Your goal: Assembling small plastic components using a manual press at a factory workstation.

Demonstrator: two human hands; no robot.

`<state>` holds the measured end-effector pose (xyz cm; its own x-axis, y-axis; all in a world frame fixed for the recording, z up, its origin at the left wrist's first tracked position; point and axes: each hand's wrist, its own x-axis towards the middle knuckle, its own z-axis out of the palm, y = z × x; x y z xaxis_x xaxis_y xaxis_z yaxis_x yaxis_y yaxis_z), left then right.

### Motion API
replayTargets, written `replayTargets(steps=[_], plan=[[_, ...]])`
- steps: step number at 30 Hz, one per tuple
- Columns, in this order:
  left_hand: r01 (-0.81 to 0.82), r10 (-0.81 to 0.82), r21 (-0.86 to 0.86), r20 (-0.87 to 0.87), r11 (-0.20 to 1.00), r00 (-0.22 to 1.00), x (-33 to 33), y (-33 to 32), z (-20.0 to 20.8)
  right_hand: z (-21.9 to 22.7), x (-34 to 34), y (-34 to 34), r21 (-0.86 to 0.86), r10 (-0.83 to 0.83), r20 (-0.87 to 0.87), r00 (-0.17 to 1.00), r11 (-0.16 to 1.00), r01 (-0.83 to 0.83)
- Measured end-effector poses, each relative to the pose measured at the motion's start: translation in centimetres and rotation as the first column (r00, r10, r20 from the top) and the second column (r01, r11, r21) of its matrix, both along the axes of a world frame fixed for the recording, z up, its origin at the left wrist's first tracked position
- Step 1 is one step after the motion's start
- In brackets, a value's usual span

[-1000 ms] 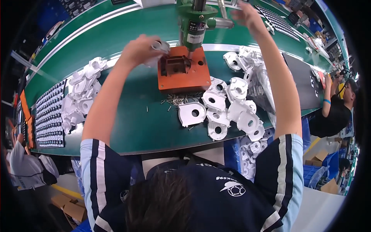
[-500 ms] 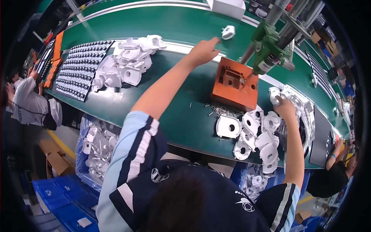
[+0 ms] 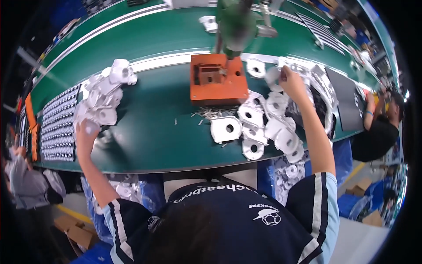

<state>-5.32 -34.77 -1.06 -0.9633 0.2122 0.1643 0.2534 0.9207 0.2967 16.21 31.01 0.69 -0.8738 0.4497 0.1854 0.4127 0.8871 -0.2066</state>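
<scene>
At the near edge of the left pile of white plastic housings (image 3: 105, 94), my left hand (image 3: 85, 137) is closed round a white housing (image 3: 91, 126), slightly blurred. On the right, my right hand (image 3: 292, 82) pinches a white plastic cover (image 3: 272, 78) above other round-holed covers (image 3: 276, 104). Between the hands sits an orange fixture block (image 3: 220, 90) with a recess in its top. The green press head (image 3: 237, 28) hangs above it, smeared by motion. Small metal pins (image 3: 206, 113) lie scattered at the block's near side.
A tray of dark round parts (image 3: 59, 125) lies at the far left. Behind the fixture, a white part (image 3: 209, 23) rests on the green belt (image 3: 167, 31). Clear plastic wrapping (image 3: 323, 88) lies right of the covers. People (image 3: 381, 121) sit at both sides.
My left hand has swung back from the belt behind the fixture to the left pile. My right hand now holds a cover near the right pile. The whole view has shifted, putting the fixture further left.
</scene>
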Motion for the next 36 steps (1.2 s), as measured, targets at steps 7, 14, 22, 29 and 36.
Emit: replayTargets(steps=[7, 14, 22, 29, 36], plan=[[-0.141, 0.184, 0.212, -0.2, 0.967, 0.962, -0.4, -1.6, -3.9, 3.1, 3.5, -4.7, -0.73, -0.202, -0.377, 0.904, 0.665, -0.156], [-0.181, 0.232, 0.288, -0.152, 0.94, 0.961, 1.1, -3.5, -8.1, 3.1, 5.4, -11.5, -0.923, -0.22, -0.385, 0.896, 0.086, -0.375], [-0.063, -0.383, 0.998, 0.057, -0.003, 0.922, 11.1, 14.5, -4.2, 2.1, 3.3, -22.3, -0.64, 0.061, -0.593, 0.803, 0.57, -0.516], [-0.597, -0.784, 0.742, 0.163, -0.303, 0.6, 18.2, 26.4, 0.3, 3.7, 2.2, -24.6, -0.111, 0.564, -0.595, 0.572, 0.648, -0.754], [-0.547, -0.745, 0.813, 0.236, -0.2, 0.623, 18.2, 26.3, -0.1, 2.6, 3.6, -25.4, -0.106, 0.638, -0.44, 0.632, 0.662, -0.742]])
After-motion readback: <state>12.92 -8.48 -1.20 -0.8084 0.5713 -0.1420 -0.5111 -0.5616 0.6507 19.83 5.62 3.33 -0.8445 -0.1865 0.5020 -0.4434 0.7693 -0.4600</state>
